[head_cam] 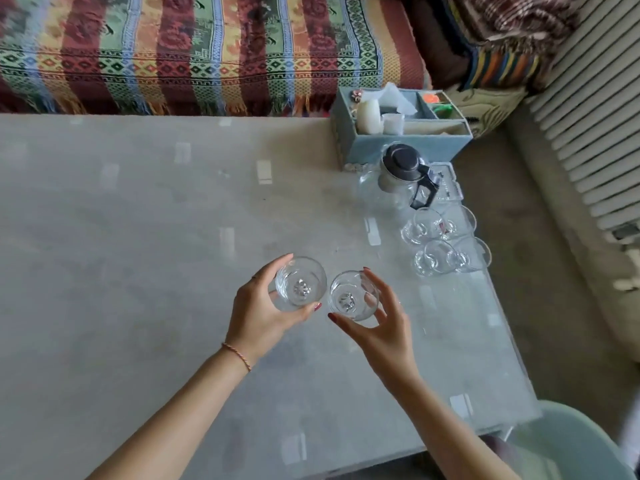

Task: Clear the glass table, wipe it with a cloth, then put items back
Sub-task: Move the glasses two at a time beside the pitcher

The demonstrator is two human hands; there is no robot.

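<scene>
The left hand (pixel 258 315) curls around a small clear glass cup (pixel 300 284), fingers on its far side and thumb on the near rim, holding it above the pale glass surface (pixel 138 237). Just to its right, the right hand (pixel 375 327) grips a second clear glass cup (pixel 352 295) of the same round, smooth shape, thumb at the near side and fingers wrapped over the far wall. The two cups sit almost rim to rim, though I cannot tell whether they touch. A thin braided bracelet (pixel 237 355) circles the left wrist.

Beyond the right hand and further right, a cluster of clear glass cups (pixel 443 242) stands near the right edge of the surface, packed closely. Past them stands a clear glass teapot with a dark lid and black handle (pixel 403 178), and beyond that a blue-grey fabric-covered organiser box (pixel 401 131) with compartments (white containers and small bright items inside, too small to name).

To the left of the left hand the surface runs broad and bare, faintly smudged, with pale rectangular reflections. Along its far edge hangs a woven striped throw with fringe (pixel 190 53). Right of the right hand the surface ends soon, with beige carpet (pixel 512 209) beyond the edge.
</scene>
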